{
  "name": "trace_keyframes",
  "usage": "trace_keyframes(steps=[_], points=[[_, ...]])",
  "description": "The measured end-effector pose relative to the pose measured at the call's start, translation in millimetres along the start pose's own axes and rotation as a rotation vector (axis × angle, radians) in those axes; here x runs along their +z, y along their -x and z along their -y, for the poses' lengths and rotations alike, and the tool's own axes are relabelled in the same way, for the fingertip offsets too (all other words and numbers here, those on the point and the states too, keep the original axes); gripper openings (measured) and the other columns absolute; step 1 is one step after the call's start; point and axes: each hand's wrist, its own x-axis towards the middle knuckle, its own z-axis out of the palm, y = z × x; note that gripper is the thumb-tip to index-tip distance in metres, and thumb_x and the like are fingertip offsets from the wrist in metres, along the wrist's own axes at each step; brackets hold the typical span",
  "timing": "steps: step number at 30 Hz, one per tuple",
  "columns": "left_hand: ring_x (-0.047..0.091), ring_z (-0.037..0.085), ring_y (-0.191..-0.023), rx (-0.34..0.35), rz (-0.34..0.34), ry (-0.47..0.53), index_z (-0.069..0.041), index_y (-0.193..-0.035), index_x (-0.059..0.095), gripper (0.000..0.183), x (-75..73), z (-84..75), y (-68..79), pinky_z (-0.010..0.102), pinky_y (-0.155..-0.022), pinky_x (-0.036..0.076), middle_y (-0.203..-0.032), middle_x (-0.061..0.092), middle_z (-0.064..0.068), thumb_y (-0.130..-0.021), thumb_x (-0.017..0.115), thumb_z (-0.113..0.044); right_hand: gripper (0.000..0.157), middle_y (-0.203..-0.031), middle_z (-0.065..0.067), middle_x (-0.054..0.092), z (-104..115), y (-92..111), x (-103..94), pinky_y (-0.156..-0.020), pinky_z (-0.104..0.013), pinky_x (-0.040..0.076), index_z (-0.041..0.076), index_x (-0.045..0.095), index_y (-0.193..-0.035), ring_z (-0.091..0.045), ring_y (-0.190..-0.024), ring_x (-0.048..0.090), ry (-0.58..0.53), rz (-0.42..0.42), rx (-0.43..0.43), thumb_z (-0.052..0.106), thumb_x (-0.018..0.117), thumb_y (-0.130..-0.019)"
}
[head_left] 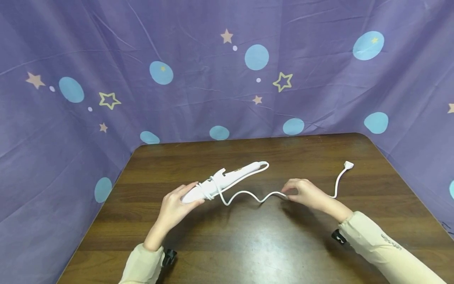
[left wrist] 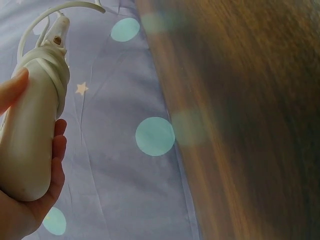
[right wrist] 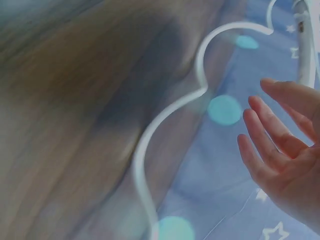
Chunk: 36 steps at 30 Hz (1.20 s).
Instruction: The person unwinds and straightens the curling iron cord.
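My left hand (head_left: 174, 208) grips the thick rounded end of a white corded wand (head_left: 232, 178), which looks like a hair curler. In the left wrist view the thumb lies along one side of the wand (left wrist: 29, 145) and the fingers wrap the other. Part of its white cord (head_left: 244, 192) is wound around the body, and the rest runs in waves to the right. My right hand (head_left: 310, 194) hovers by this loose stretch. The right wrist view shows its fingers (right wrist: 270, 132) spread and loosely bent, with the cord (right wrist: 141, 165) passing apart from them.
The cord's white plug end (head_left: 348, 165) lies toward the right side of the brown wooden table (head_left: 227, 244). A purple curtain (head_left: 198, 98) with stars and blue spots hangs behind the table's far edge. Black wrist mounts (head_left: 169, 257) show under both sleeves.
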Motion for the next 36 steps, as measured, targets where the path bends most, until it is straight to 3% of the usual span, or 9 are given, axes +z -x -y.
trace_keyframes(steps=[7, 17, 26, 36], points=[[0.045, 0.006, -0.059, 0.003, 0.007, 0.001, -0.011, -0.105, 0.066, 0.054, -1.2, -3.3, -1.4, 0.023, -0.05, 0.036, -0.081, 0.064, 0.003, -0.057, 0.081, -0.028, 0.016, -0.083, -0.002, 0.063, 24.9, -21.0, 16.3, -0.072, -0.029, 0.045, 0.006, 0.067, -0.085, -0.015, -0.08, 0.058, -0.125, -0.028, -0.061, -0.003, 0.067, -0.071], [0.049, 0.009, -0.061, 0.016, 0.004, -0.019, -0.011, -0.104, 0.066, 0.054, 0.3, -3.9, -1.5, 0.026, -0.052, 0.038, -0.084, 0.065, 0.006, -0.056, 0.081, -0.03, 0.016, -0.087, 0.001, 0.063, 51.1, -40.1, 44.1, -0.074, -0.026, 0.046, 0.008, 0.066, -0.09, -0.012, -0.084, 0.058, -0.151, -0.02, -0.147, 0.006, 0.067, -0.075], [0.05, 0.01, -0.061, 0.017, 0.008, -0.012, -0.011, -0.104, 0.066, 0.054, 0.5, -5.2, -1.6, 0.026, -0.052, 0.038, -0.084, 0.065, 0.006, -0.056, 0.081, -0.029, 0.017, -0.091, 0.003, 0.063, 67.0, -51.0, 60.3, -0.08, -0.025, 0.043, 0.01, 0.066, -0.094, -0.009, -0.09, 0.057, -0.252, -0.039, -0.071, 0.014, 0.067, -0.077], [0.053, 0.012, -0.063, 0.023, 0.009, -0.019, -0.009, -0.103, 0.066, 0.053, 1.9, -6.6, -1.8, 0.028, -0.053, 0.04, -0.085, 0.066, 0.007, -0.056, 0.081, -0.029, 0.02, -0.093, -0.001, 0.064, 76.8, -60.7, 74.6, -0.081, -0.025, 0.042, 0.006, 0.065, -0.096, -0.01, -0.09, 0.057, -0.283, -0.041, -0.089, 0.014, 0.067, -0.078]])
